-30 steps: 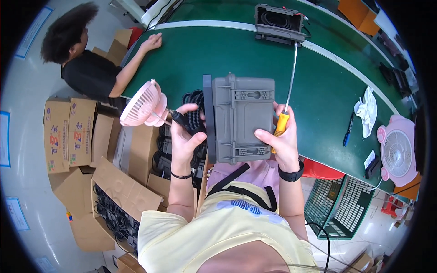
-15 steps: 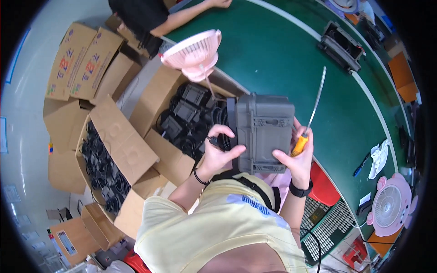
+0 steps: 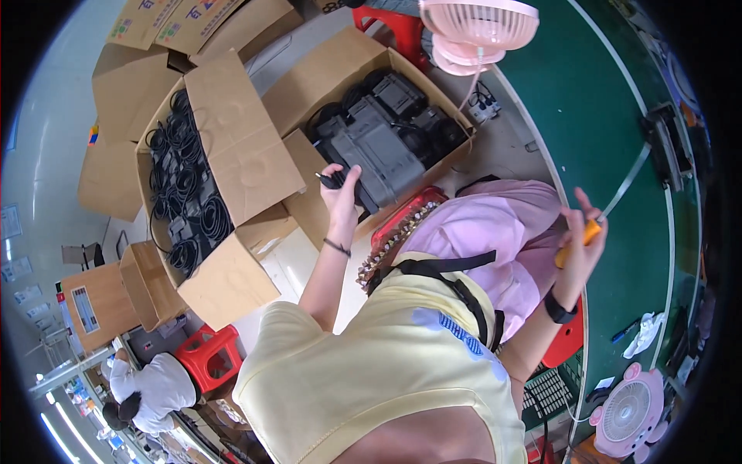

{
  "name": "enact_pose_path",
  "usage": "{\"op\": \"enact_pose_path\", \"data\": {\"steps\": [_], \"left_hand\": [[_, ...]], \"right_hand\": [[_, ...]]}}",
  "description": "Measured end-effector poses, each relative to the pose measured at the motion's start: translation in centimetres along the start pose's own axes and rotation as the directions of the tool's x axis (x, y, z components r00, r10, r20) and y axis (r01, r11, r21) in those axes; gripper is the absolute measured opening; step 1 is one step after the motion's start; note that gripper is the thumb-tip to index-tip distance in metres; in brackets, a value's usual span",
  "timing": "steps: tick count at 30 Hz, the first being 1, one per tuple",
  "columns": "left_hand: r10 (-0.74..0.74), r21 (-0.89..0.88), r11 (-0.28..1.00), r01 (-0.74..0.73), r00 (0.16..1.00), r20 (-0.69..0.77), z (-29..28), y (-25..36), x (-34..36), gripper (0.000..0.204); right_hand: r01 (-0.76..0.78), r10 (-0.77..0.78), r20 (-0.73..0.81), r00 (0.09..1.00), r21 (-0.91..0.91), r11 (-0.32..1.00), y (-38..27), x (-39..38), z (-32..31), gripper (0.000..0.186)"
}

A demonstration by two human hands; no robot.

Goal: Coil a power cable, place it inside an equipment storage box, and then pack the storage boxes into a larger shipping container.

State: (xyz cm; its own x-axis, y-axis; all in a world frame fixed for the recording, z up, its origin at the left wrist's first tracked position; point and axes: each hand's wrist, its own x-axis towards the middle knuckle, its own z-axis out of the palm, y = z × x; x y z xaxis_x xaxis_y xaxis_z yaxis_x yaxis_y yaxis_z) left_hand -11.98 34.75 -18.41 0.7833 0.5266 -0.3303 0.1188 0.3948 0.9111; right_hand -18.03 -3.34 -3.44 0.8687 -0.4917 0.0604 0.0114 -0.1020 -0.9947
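Observation:
My left hand [image 3: 339,195] is closed on a black cable plug [image 3: 330,179], beside a grey hard case [image 3: 376,161]. The case lies in an open cardboard box [image 3: 317,66] on top of other black and grey equipment. My right hand [image 3: 580,238] grips the yellow handle of a screwdriver [image 3: 590,232], with some fingers raised, over the right side of my lap near the green table's edge.
Another box [image 3: 228,131] holds coiled black cables. The green table [image 3: 572,116] carries a dark open case [image 3: 666,147], marker, tissue and pink fan [image 3: 626,406]; another fan [image 3: 475,23] is above. A red stool [image 3: 209,356] and seated co-worker [image 3: 154,390] are at lower left.
The view has swung toward the boxes on the left. The grey case, earlier held between both hands, now lies in the box; my right hand has moved away with the screwdriver.

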Motion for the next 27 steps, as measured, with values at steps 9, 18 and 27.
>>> {"op": "enact_pose_path", "data": {"steps": [9, 18, 27], "left_hand": [[-0.485, -0.500, 0.694, 0.517, 0.850, 0.206, -7.9, -9.2, 13.0, 0.039], [-0.475, -0.696, 0.641, 0.324, 0.879, -0.029, -5.2, -21.1, 13.7, 0.057], [-0.501, -0.882, 0.470, -0.027, 0.815, -0.292, -6.0, -22.4, 17.7, 0.070]], "right_hand": [[-0.031, 0.040, -0.288, 0.957, 0.034, 0.999, 2.4, 2.2, -3.3, 0.018], [-0.131, 0.095, -0.300, 0.949, -0.102, 0.986, 3.3, 3.2, -3.8, 0.016], [-0.160, 0.110, -0.281, 0.953, -0.161, 0.974, 3.5, 3.5, -3.5, 0.013]]}}
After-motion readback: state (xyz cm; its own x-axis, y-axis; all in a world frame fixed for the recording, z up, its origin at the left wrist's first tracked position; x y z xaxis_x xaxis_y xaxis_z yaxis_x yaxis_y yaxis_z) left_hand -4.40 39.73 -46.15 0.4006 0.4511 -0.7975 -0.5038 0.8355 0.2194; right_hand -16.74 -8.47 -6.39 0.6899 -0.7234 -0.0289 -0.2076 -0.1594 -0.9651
